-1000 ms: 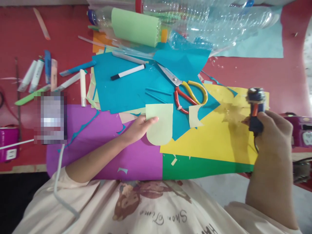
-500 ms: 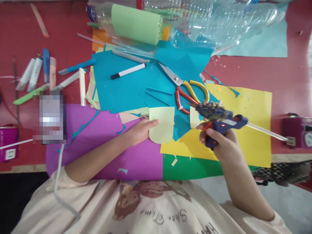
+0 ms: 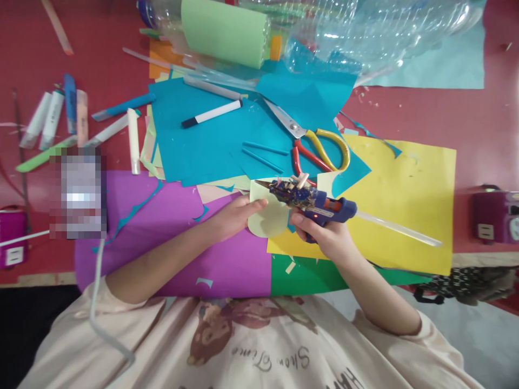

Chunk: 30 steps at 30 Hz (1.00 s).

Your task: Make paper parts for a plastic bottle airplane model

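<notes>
My left hand (image 3: 232,217) pinches the left edge of a pale green paper cut-out (image 3: 270,219) with a rounded bottom, holding it over the purple sheet (image 3: 170,232). My right hand (image 3: 324,237) is wrapped round the grip of a blue glue gun (image 3: 314,204). The gun's crusted nozzle points left and sits over the top edge of the cut-out. A clear glue stick (image 3: 399,229) juts from the back of the gun over the yellow sheet (image 3: 405,183).
Scissors with yellow and red handles (image 3: 320,148) lie on teal paper (image 3: 211,135) beside a black-capped marker (image 3: 211,114). Several markers (image 3: 52,116) lie at the left, clear plastic bottles (image 3: 344,27) and a green paper roll (image 3: 225,32) at the back. A green sheet (image 3: 324,275) lies near me.
My right hand has carried the glue gun leftward from the far right, turned it to point left, and brought its nozzle over the cut-out. My left hand has kept hold of the cut-out.
</notes>
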Available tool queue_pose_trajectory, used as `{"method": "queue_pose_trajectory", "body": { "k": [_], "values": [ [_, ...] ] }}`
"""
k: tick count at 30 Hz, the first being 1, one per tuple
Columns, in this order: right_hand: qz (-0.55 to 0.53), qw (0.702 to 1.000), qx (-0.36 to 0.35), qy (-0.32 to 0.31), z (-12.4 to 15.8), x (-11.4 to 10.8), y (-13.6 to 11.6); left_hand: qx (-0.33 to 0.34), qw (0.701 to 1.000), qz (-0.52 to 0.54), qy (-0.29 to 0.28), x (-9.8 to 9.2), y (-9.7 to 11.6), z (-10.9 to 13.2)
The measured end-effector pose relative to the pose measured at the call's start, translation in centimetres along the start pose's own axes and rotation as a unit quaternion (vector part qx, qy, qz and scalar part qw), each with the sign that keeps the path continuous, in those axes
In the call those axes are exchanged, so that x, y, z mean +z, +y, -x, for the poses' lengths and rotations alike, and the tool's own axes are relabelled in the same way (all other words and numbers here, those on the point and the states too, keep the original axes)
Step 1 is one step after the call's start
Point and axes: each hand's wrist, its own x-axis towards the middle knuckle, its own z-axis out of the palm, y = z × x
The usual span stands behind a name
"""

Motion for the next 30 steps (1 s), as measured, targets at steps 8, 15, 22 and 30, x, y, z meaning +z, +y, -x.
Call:
{"method": "queue_pose_trajectory", "body": {
  "k": [8,15,22,30],
  "values": [
    [0.025,1.0,0.011,-0.001,-0.02,0.05,-0.07,-0.003,1.0,0.004,0.0,0.19,0.24,0.14],
    [0.038,0.999,0.018,0.001,-0.08,0.05,0.14,-0.009,1.0,0.0,-0.001,0.2,0.23,0.06],
    [0.036,0.999,0.025,0.012,-0.13,0.18,-0.03,-0.01,1.0,-0.003,-0.013,0.35,0.51,0.29],
    [0.03,0.999,0.017,0.018,-0.01,-0.03,-0.11,-0.012,1.0,-0.004,-0.01,0.04,0.28,0.24]
  ]
}}
